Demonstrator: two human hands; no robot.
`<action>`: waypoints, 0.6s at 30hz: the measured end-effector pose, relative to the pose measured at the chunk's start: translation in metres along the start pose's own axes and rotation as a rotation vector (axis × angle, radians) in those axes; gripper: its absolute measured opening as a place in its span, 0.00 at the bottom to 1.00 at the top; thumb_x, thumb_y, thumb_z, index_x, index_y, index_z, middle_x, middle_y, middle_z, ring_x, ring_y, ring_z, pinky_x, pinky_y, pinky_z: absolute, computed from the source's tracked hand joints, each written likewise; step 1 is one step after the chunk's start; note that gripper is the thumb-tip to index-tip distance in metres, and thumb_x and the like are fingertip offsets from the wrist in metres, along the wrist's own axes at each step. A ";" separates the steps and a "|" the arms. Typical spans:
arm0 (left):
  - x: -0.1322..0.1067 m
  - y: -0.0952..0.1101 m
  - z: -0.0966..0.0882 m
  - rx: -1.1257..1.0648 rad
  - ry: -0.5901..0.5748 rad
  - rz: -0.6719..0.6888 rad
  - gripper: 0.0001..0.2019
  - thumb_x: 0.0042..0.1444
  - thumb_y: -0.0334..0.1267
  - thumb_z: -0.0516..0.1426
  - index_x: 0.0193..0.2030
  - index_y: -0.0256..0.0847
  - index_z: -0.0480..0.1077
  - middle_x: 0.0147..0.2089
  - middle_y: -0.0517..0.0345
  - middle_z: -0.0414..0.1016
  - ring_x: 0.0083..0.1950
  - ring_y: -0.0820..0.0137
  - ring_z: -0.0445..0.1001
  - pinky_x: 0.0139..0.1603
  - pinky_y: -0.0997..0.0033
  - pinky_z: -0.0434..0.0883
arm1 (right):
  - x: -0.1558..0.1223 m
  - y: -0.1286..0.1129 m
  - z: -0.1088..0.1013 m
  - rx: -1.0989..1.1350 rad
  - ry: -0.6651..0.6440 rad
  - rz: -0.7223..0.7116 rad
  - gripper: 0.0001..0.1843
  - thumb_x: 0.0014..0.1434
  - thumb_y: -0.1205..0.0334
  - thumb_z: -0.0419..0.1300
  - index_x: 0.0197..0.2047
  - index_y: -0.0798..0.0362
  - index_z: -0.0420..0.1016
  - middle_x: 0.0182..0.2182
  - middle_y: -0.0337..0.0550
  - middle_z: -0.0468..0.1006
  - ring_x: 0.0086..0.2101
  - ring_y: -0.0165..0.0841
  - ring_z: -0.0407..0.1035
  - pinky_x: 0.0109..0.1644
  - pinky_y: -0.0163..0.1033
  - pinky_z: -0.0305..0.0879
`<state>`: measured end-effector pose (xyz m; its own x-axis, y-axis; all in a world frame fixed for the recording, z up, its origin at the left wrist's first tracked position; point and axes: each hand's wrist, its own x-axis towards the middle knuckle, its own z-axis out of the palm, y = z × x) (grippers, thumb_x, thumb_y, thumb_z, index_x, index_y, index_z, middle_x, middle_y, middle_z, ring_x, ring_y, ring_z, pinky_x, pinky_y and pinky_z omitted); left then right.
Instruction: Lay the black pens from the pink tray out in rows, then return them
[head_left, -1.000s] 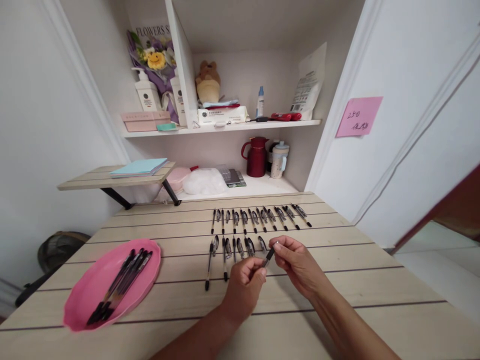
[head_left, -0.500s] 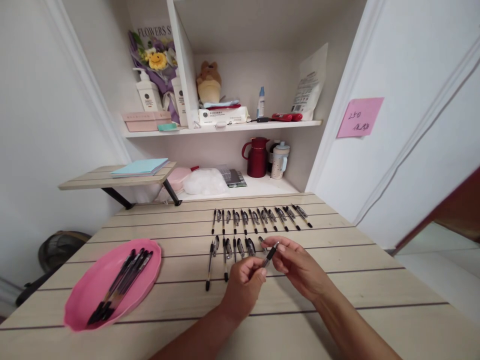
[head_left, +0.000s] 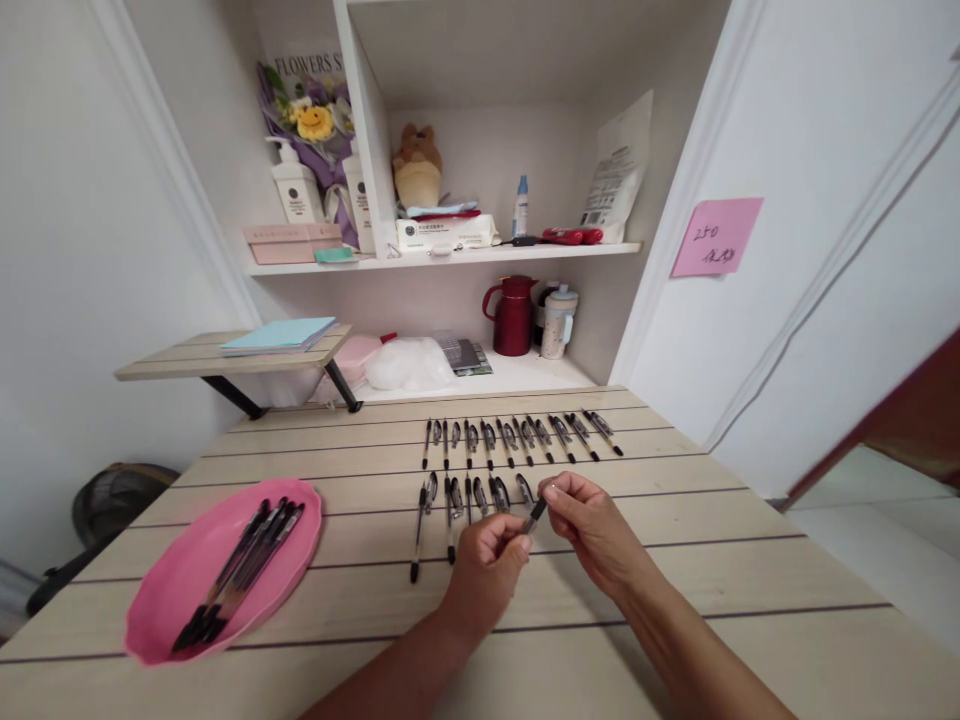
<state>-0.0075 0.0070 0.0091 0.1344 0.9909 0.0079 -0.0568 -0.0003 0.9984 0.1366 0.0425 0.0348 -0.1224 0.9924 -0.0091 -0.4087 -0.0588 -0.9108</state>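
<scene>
My left hand is closed round the lower part of a black pen, which tilts up to the right. At its tip end, the thumb and fingers of my right hand pinch the pen. A loose pen cap lies on the table just beyond my fingers. Left of it, a nearer row of uncapped pens with caps beside them is partly hidden by my left hand. Farther back runs a second row of pens and caps.
A pink tray at the left holds several capped pens. Behind it, a small raised shelf carries blue paper. A red jug and a light cup stand in the cabinet beyond the wooden table.
My right hand's fingers have come in from beside the pen and closed on its tip end. My left hand keeps its hold with hardly any movement.
</scene>
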 end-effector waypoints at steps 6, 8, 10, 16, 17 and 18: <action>0.001 0.000 0.000 0.007 -0.015 0.010 0.09 0.49 0.40 0.54 0.34 0.36 0.69 0.21 0.66 0.61 0.14 0.83 0.52 0.15 0.80 0.51 | 0.001 0.001 0.000 0.025 -0.054 0.020 0.12 0.42 0.58 0.66 0.30 0.54 0.71 0.23 0.37 0.69 0.17 0.20 0.49 0.20 0.32 0.39; 0.001 0.001 -0.001 0.016 -0.011 0.013 0.09 0.49 0.39 0.54 0.34 0.36 0.69 0.21 0.66 0.62 0.14 0.83 0.53 0.15 0.80 0.51 | 0.001 0.001 0.000 0.018 -0.037 0.016 0.12 0.41 0.59 0.67 0.25 0.54 0.68 0.21 0.35 0.68 0.17 0.20 0.48 0.20 0.32 0.39; 0.002 0.001 -0.001 0.017 -0.009 0.009 0.09 0.49 0.39 0.53 0.34 0.36 0.69 0.21 0.66 0.62 0.14 0.83 0.53 0.15 0.80 0.52 | 0.001 0.000 0.000 0.004 -0.047 0.020 0.12 0.42 0.58 0.66 0.26 0.54 0.68 0.25 0.37 0.71 0.17 0.20 0.49 0.20 0.32 0.39; 0.004 0.000 -0.001 0.030 0.017 0.012 0.08 0.49 0.38 0.53 0.32 0.36 0.68 0.20 0.66 0.61 0.14 0.83 0.53 0.15 0.80 0.51 | 0.005 -0.002 -0.003 -0.092 -0.076 0.039 0.14 0.42 0.55 0.65 0.26 0.54 0.67 0.13 0.30 0.60 0.16 0.22 0.47 0.20 0.32 0.39; 0.004 0.000 -0.001 0.033 0.031 0.007 0.08 0.48 0.38 0.53 0.32 0.36 0.69 0.20 0.66 0.62 0.14 0.83 0.53 0.15 0.80 0.51 | 0.008 -0.003 -0.005 -0.134 -0.084 0.040 0.14 0.42 0.54 0.65 0.24 0.53 0.66 0.13 0.30 0.58 0.16 0.22 0.48 0.20 0.31 0.40; 0.005 0.001 -0.002 0.031 0.048 -0.001 0.08 0.48 0.38 0.53 0.32 0.36 0.69 0.20 0.66 0.62 0.14 0.83 0.53 0.15 0.80 0.51 | 0.012 -0.004 -0.007 -0.184 -0.098 0.038 0.15 0.43 0.53 0.64 0.24 0.53 0.65 0.13 0.30 0.60 0.16 0.22 0.49 0.20 0.31 0.41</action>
<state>-0.0086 0.0122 0.0105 0.0868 0.9962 0.0053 -0.0261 -0.0031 0.9997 0.1433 0.0551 0.0356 -0.2255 0.9742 -0.0133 -0.2312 -0.0668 -0.9706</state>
